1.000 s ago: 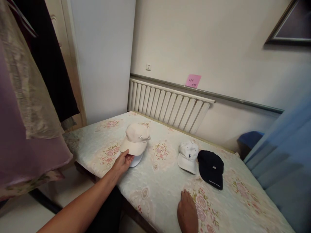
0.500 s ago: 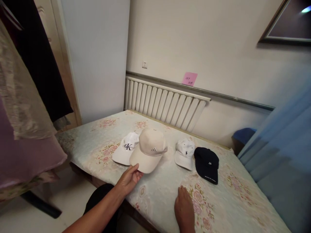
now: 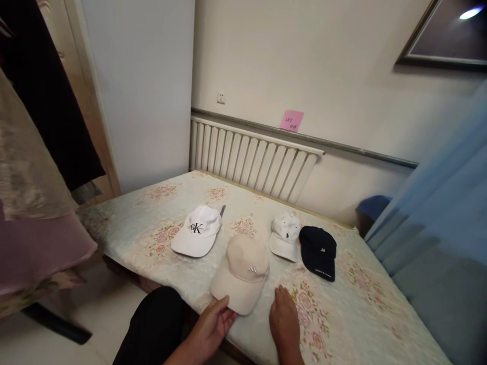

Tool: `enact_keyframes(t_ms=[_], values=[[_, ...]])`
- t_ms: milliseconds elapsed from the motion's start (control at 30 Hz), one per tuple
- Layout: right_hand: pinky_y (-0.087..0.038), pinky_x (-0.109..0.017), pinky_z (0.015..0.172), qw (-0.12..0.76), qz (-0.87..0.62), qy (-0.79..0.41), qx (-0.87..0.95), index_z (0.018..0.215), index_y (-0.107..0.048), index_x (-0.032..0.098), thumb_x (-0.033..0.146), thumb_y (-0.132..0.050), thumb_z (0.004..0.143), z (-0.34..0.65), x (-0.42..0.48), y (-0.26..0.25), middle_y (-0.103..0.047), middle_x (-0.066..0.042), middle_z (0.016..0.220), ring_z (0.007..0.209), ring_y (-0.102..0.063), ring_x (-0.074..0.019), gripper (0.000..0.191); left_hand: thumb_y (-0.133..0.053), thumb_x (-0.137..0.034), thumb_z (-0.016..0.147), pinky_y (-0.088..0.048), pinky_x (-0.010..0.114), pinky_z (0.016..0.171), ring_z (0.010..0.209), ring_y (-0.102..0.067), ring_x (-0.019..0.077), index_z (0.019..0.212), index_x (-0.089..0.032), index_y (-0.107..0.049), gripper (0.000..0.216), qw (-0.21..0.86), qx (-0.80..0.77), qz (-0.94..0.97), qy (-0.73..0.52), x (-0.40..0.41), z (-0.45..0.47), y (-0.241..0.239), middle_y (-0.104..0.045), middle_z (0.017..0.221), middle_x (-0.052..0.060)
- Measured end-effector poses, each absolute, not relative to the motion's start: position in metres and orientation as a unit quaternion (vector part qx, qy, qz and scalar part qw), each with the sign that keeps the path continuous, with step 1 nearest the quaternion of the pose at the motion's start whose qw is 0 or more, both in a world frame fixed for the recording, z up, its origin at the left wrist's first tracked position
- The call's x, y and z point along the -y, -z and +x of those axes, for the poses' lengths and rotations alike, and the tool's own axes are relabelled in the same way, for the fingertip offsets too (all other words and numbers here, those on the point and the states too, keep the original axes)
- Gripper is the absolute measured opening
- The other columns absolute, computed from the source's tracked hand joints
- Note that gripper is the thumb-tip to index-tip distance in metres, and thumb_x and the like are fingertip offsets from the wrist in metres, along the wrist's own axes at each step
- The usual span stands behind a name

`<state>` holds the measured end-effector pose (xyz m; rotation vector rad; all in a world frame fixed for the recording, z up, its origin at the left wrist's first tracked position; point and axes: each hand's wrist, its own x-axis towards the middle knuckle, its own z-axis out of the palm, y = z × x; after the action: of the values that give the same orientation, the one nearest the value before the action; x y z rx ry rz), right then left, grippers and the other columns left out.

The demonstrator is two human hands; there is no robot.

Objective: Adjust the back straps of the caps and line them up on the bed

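Note:
My left hand (image 3: pixel 212 324) pinches the brim of a beige cap (image 3: pixel 242 271) with a small silver logo, held just above the near edge of the bed (image 3: pixel 342 314). My right hand (image 3: pixel 283 324) lies flat on the floral bedspread just right of that cap, fingers together. A white cap (image 3: pixel 198 234) with black letters rests on the bedspread to the left. Further back sit a small white cap (image 3: pixel 283 236) and, touching its right side, a black cap (image 3: pixel 318 251).
A white radiator (image 3: pixel 251 157) runs along the wall behind the bed, with a pink note (image 3: pixel 291 120) above it. Clothes (image 3: pixel 34 167) hang at the left. A blue curtain (image 3: pixel 437 243) falls at the right. My dark trouser knee (image 3: pixel 155 324) is by the bed edge.
My left hand lifted the beige cap off the white lettered cap and carried it right and toward me. The right hand stayed on the bedspread. The view shifted.

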<state>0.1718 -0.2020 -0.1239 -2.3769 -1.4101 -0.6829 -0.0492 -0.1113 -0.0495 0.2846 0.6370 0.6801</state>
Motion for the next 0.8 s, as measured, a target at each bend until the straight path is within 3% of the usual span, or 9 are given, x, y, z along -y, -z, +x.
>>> enact_keyframes(t_ms=[133,300,800], values=[[-0.035,-0.042,0.104,0.149,-0.829,0.232,0.486,0.12,-0.059,0.003,0.013,-0.034,0.084,0.172,0.202,0.124,-0.059,-0.019,0.126,0.12,-0.052,-0.0282,0.045,-0.069,-0.021,0.076,-0.051,0.038,0.092,0.103,-0.065,0.0279,0.131,-0.011,-0.041,0.062,0.897,-0.304,0.128,-0.294,0.116,-0.048,0.055,-0.069,0.11,0.015],[-0.035,-0.042,0.104,0.154,-0.827,0.233,0.488,0.12,-0.059,0.002,0.013,-0.033,0.084,0.173,0.202,0.124,-0.059,-0.019,0.126,0.121,-0.051,-0.0288,0.045,-0.065,-0.024,0.081,-0.049,0.039,0.095,0.104,-0.065,0.028,0.133,-0.007,-0.039,0.06,0.909,-0.291,0.128,-0.271,0.114,-0.05,0.059,-0.069,0.108,0.017],[-0.034,-0.042,0.106,0.148,-0.835,0.222,0.481,0.121,-0.058,0.003,0.013,-0.03,0.085,0.17,0.203,0.123,-0.057,-0.019,0.128,0.123,-0.049,-0.028,0.046,-0.065,-0.028,0.082,-0.047,0.037,0.096,0.107,-0.064,0.0277,0.129,-0.008,-0.041,0.057,0.922,-0.275,0.145,-0.233,0.112,-0.057,0.067,-0.068,0.111,0.017]])
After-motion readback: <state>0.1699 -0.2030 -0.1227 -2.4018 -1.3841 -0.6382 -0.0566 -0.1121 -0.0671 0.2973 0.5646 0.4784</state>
